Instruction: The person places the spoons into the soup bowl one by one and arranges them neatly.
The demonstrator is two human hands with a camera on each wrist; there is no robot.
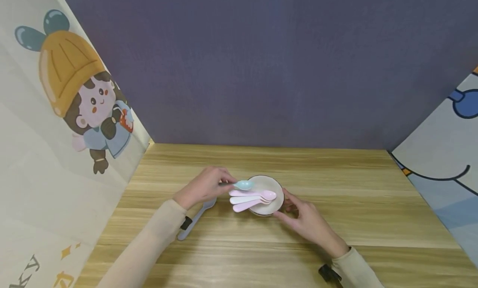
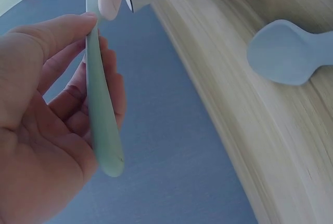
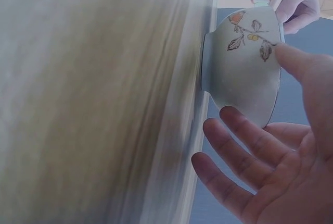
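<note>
My left hand point(image 1: 205, 187) pinches a pale teal spoon point(image 1: 244, 185) between thumb and fingers; its spoon end overlaps the left side of a white bowl point(image 1: 271, 184) in the head view. The spoon's green handle point(image 2: 103, 114) crosses the palm in the left wrist view. Two pink spoons and a white spoon point(image 1: 242, 200) lie fanned in the bowl, handles over its left rim. My right hand point(image 1: 308, 221) holds the bowl's right side, thumb at the rim and index finger round the far side. The other fingers extend beside the bowl, which has a leaf-and-flower pattern outside.
A blue-grey spoon point(image 1: 197, 222) lies on the wooden table point(image 1: 239, 255), beside and partly behind the left forearm. A dark blue panel point(image 1: 272, 72) rises at the table's back edge. Cartoon-printed walls point(image 1: 37, 134) stand at the left and right.
</note>
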